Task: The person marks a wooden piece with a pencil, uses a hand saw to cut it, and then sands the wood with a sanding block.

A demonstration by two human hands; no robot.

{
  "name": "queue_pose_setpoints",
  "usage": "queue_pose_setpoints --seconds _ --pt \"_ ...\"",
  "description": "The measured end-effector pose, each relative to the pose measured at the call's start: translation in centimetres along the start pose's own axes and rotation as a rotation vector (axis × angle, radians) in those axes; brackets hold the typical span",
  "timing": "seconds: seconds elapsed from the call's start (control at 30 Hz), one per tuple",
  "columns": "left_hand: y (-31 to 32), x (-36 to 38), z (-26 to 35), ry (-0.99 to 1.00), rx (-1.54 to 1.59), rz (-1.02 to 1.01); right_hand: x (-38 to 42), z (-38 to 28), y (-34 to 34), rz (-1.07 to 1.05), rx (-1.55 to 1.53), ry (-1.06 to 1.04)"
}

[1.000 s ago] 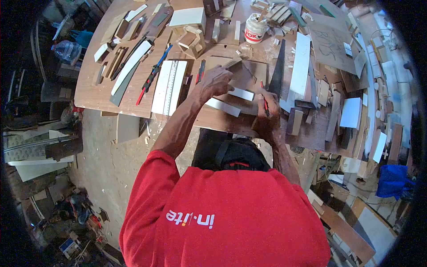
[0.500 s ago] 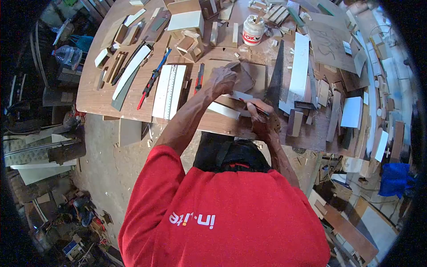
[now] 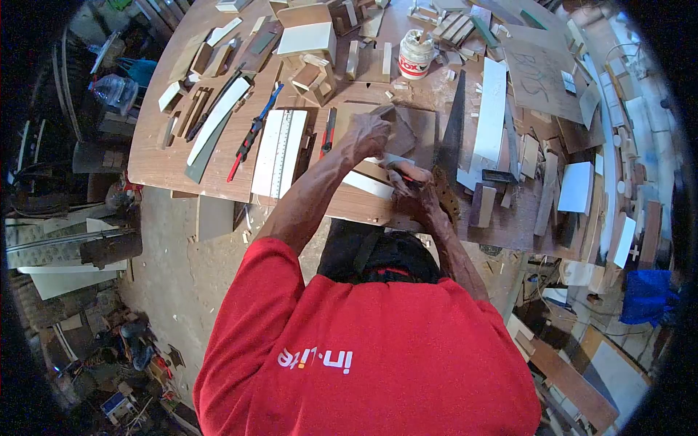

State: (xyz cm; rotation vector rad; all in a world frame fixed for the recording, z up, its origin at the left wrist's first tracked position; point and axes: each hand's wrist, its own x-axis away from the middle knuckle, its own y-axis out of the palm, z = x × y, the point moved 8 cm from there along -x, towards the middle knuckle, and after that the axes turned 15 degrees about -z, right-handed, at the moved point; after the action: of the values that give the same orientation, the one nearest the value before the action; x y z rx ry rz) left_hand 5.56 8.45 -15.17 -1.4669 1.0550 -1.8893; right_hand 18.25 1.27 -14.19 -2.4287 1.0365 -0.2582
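My left hand (image 3: 366, 136) presses down on the table over a brown board (image 3: 425, 123), its fingers curled together at a small dark piece whose outline they partly cover. Just right of and below it, my right hand (image 3: 416, 190) is closed around a thin red pencil (image 3: 408, 177), near a white strip (image 3: 395, 158). Another white strip (image 3: 367, 184) lies below and left of the right hand. A red and black cutter (image 3: 329, 131) lies left of the left hand. A dark, long saw-like blade (image 3: 452, 123) is on the right.
On the wooden table (image 3: 156, 156) stand a white glue jar (image 3: 416, 57) and a small wooden box (image 3: 313, 78). A steel ruler (image 3: 283, 154) rests on a white board, beside a blue and red tool (image 3: 251, 134). Wood offcuts crowd the right side, near a blue cloth (image 3: 647, 296).
My right hand has turned and drawn slightly left, and less of the red pencil shows. The left hand stays at nearly the same place on the board. The view has shifted slightly.
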Motion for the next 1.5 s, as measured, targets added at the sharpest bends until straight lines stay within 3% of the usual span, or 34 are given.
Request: queue_pose_setpoints --seconds 0.23,0.53,0.67,0.77,0.83,1.37,1.5 --pt "-0.1 0.0 0.3 -0.002 -0.013 -0.043 0.1 -0.2 0.5 -0.025 -0.021 -0.064" --pt "-0.3 -0.1 0.6 0.028 -0.027 0.077 0.1 -1.0 0.5 -0.013 -0.020 -0.134" --pt "-0.4 0.2 0.5 0.015 -0.034 0.076 0.5 -1.2 -0.1 -0.017 0.058 -0.126" --pt "-0.5 0.2 0.6 0.021 -0.027 0.070 1.4 -0.4 -0.8 0.012 0.086 0.006" --pt "-0.4 0.0 0.4 0.015 -0.030 0.048 1.7 -0.8 -1.3 0.059 -0.049 -0.063" --pt "-0.5 0.6 0.6 0.029 -0.029 0.056 1.0 -0.6 -0.3 0.054 -0.039 -0.136" --pt "-0.3 0.8 0.6 0.035 -0.021 0.025 2.9 -0.6 -2.1 0.060 0.043 0.018"
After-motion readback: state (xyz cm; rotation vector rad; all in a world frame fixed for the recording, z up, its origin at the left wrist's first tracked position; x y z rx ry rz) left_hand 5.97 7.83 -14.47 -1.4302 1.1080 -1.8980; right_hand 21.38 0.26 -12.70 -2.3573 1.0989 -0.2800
